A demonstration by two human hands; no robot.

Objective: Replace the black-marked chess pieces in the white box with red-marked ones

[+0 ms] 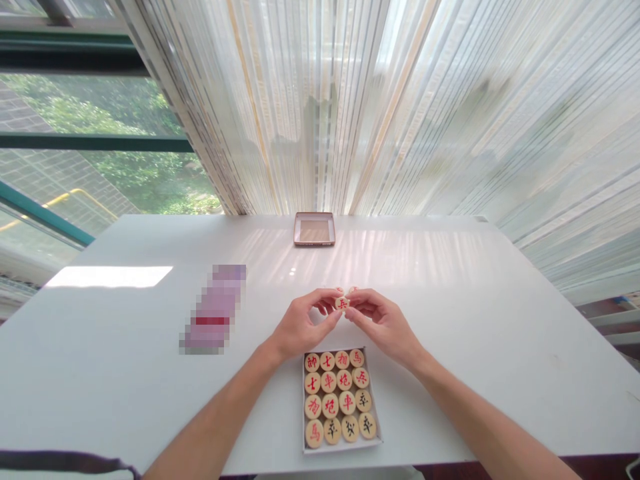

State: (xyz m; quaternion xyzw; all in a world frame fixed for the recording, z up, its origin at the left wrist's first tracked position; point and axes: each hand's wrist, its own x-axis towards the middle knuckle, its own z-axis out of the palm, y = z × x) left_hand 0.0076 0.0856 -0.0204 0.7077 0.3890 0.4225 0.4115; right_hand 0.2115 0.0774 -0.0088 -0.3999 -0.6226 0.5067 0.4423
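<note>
Between the fingertips of my left hand (pixel 306 321) and my right hand (pixel 383 325) is a round wooden xiangqi piece (pixel 342 304) with a red character facing me. Both hands pinch it by its edges, above the table. Just behind it, two more pieces with red marks show partly, mostly covered by my fingers; I cannot tell whether they are touched. Nearer to me lies a shallow white box (pixel 377 432) filled with rows of such pieces. Most carry red characters, and several at the lower right carry black ones.
An open, shallow box lid (pixel 315 244) lies at the far edge of the white table (pixel 475 333). To the left is a purple, pixelated flat item (pixel 217 310). A striped sheer curtain (pixel 320 120) hangs behind the table, beside a window (pixel 125 107) on the left.
</note>
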